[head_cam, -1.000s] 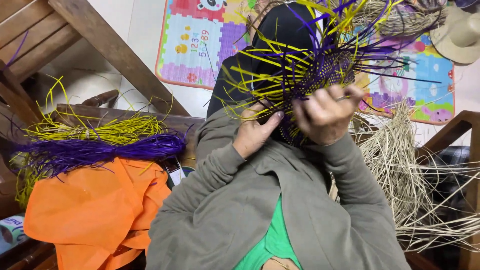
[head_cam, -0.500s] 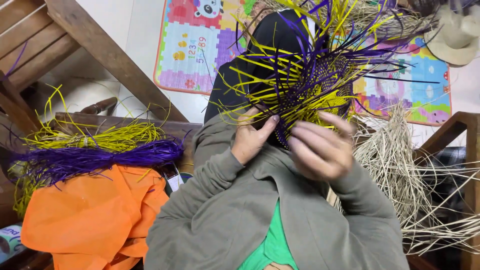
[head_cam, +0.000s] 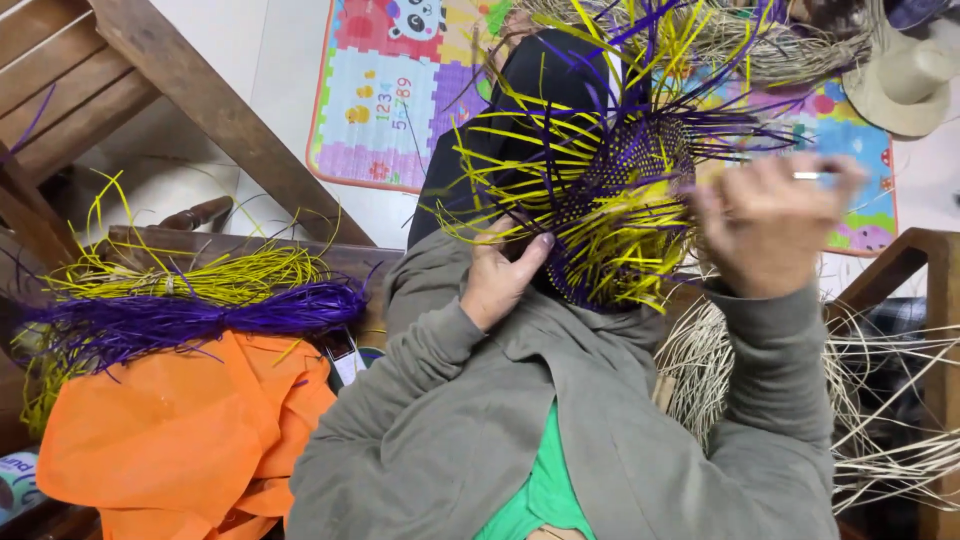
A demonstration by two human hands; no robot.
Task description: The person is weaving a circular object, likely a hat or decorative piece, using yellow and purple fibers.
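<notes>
Loose strands, one steady hand

While our left hand (head_cam: 503,277) presses against the near edge of the weave (head_cam: 610,215), fingers curled and thumb laid up against the purple and yellow strands, our right hand (head_cam: 768,228) sits just to the right of it, blurred. We cannot tell how far the right hand is open or whether it has a strand pinched; a ring shows on 1 finger and little else is sharp.

The weave hangs between our 2 hands, raised in front of us, with stiff loose ends fanning out on every side. That is where we see the trouble:

- Only 1 hand clearly steadies the piece. If that grip slackens, we judge the woven centre could twist and loosen.
- Loose ends cross each other beside the right hand, so the wrong colour could be picked up.
- Stiff ends point back toward us and could spring at the face.

Well left of our left hand lie a purple bundle (head_cam: 190,322) and a yellow bundle (head_cam: 200,278) on orange cloth (head_cam: 180,440). Below the right hand, pale straw (head_cam: 890,420) spreads out and could snag trailing ends.
</notes>
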